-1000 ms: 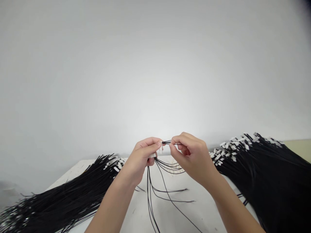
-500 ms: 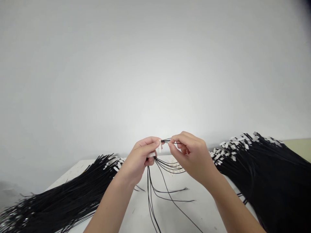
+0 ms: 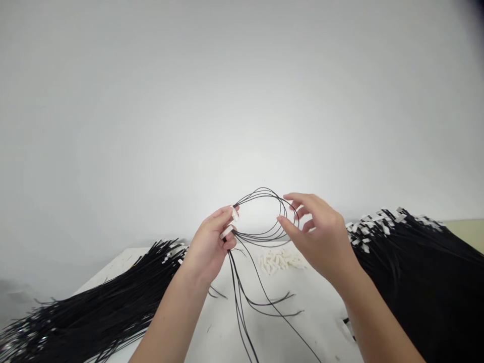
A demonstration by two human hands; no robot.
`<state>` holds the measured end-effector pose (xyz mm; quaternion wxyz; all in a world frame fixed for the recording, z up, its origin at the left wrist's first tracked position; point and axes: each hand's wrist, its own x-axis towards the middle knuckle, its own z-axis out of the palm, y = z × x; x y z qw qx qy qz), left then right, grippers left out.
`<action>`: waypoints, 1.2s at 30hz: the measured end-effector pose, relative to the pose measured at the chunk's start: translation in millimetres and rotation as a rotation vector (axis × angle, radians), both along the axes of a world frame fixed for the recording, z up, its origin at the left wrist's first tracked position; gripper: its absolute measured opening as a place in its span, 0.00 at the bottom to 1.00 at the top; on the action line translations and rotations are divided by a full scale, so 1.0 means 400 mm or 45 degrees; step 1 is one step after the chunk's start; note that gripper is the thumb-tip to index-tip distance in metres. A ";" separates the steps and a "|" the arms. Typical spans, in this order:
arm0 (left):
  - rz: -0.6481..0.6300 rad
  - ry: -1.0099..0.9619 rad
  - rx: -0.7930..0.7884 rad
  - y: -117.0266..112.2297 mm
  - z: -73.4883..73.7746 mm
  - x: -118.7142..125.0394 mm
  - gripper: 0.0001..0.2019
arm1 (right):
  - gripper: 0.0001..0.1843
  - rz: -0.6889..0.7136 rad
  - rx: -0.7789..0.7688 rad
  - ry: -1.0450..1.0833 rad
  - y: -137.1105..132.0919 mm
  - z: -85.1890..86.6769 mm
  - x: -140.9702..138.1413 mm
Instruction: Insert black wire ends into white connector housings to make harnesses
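My left hand (image 3: 214, 244) is closed on two small white connectors, one white connector (image 3: 235, 214) at the fingertips and another white connector (image 3: 226, 232) just below it. Thin black wires (image 3: 260, 236) run from both and bow out to the right in a loop. More loose wires hang from under this hand to the table. My right hand (image 3: 317, 227) is open beside the loop's right end, thumb and fingers apart. The loop's far bend passes between them; whether a finger touches it I cannot tell.
Several small white pieces (image 3: 280, 260) lie heaped on the white table (image 3: 264, 333) behind the wires. A big bundle of black wires (image 3: 102, 307) lies at left. Another bundle (image 3: 427, 282) with white connectors on its ends is at right. A pale wall stands behind.
My right hand has let go of the wires, opened and moved right. The pinched wires have sprung into a wide loop. My left hand has shifted slightly left. The heap of white pieces is uncovered.
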<state>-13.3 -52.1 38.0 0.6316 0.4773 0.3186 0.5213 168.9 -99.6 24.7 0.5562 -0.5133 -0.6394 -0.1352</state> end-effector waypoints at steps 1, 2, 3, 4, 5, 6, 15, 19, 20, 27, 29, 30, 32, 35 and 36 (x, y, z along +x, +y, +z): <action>0.021 -0.026 -0.007 0.001 0.000 0.001 0.09 | 0.15 -0.081 0.083 0.018 0.000 0.000 -0.004; 0.043 -0.052 -0.015 0.002 0.000 0.002 0.09 | 0.13 -0.134 0.152 0.034 -0.002 0.001 -0.008; 0.064 -0.079 -0.024 0.002 0.000 0.003 0.09 | 0.09 -0.137 0.176 0.037 -0.005 0.002 -0.012; 0.086 -0.105 -0.032 0.002 0.001 0.004 0.09 | 0.06 -0.078 0.140 0.018 -0.009 0.004 -0.015; 0.103 -0.129 -0.039 0.002 0.001 0.005 0.09 | 0.04 0.037 0.036 -0.027 -0.014 0.005 -0.017; 0.115 -0.148 -0.045 0.002 0.002 0.005 0.09 | 0.05 0.185 -0.120 -0.093 -0.020 0.006 -0.019; 0.082 -0.137 -0.068 -0.004 0.004 0.005 0.09 | 0.16 0.840 -0.828 -0.415 -0.008 -0.031 -0.041; 0.030 -0.085 -0.031 -0.001 0.002 0.004 0.09 | 0.12 1.053 -1.030 -0.341 -0.011 -0.011 -0.020; 0.011 -0.066 -0.019 0.000 0.001 0.004 0.09 | 0.11 1.128 -1.062 -0.279 -0.015 -0.004 -0.007; -0.071 0.054 0.020 0.001 -0.002 0.005 0.10 | 0.10 1.734 -0.801 0.662 -0.016 0.013 0.112; -0.085 0.067 0.030 -0.001 -0.003 0.004 0.10 | 0.08 1.690 -0.759 0.819 -0.013 0.016 0.124; -0.089 0.070 0.035 -0.002 -0.003 0.004 0.10 | 0.08 1.622 -0.735 0.880 -0.012 0.020 0.125; -0.090 0.077 0.050 -0.002 -0.005 0.001 0.10 | 0.09 1.450 -0.611 1.032 -0.011 0.030 0.123; -0.091 0.090 0.079 0.000 -0.006 -0.002 0.09 | 0.08 1.156 -0.289 1.315 -0.001 0.041 0.130; -0.093 0.090 0.084 0.000 -0.006 -0.002 0.10 | 0.09 1.056 -0.183 1.388 0.004 0.042 0.137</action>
